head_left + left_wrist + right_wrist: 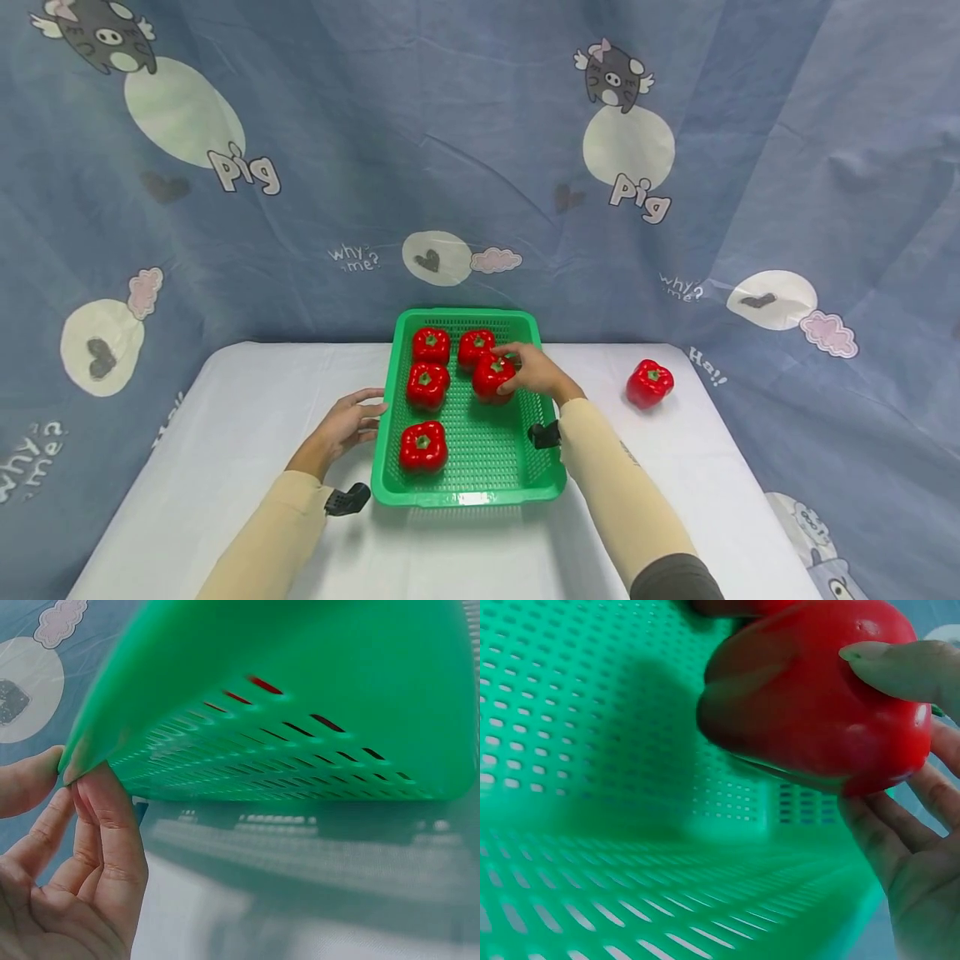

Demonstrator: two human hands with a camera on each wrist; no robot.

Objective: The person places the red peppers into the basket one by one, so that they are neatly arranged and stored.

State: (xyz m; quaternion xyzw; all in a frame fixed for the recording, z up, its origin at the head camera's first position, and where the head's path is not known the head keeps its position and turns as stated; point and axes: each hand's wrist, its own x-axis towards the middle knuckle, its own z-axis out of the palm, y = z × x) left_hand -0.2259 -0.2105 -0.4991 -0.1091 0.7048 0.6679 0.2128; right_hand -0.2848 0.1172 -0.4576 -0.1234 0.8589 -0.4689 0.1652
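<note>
My right hand [534, 371] grips a red bell pepper [491, 379] inside the right side of a green plastic basket [468, 500]. The right wrist view shows the thumb [907, 671] on the pepper's side and the other fingers around its end, above the perforated basket floor. At the basket's left rim, my left hand [351, 423] pinches the edge, its thumb and fingers on either side of it in the left wrist view. Three more red bell peppers stand in a column along the basket's left side, and another pepper [475, 347] sits at the back, beside the held one.
A single red bell pepper [649, 384] lies on the white table [615, 475], right of the basket. Behind the table hangs a blue curtain [480, 167] with pig prints. Dark wrist mounts show on both sleeves.
</note>
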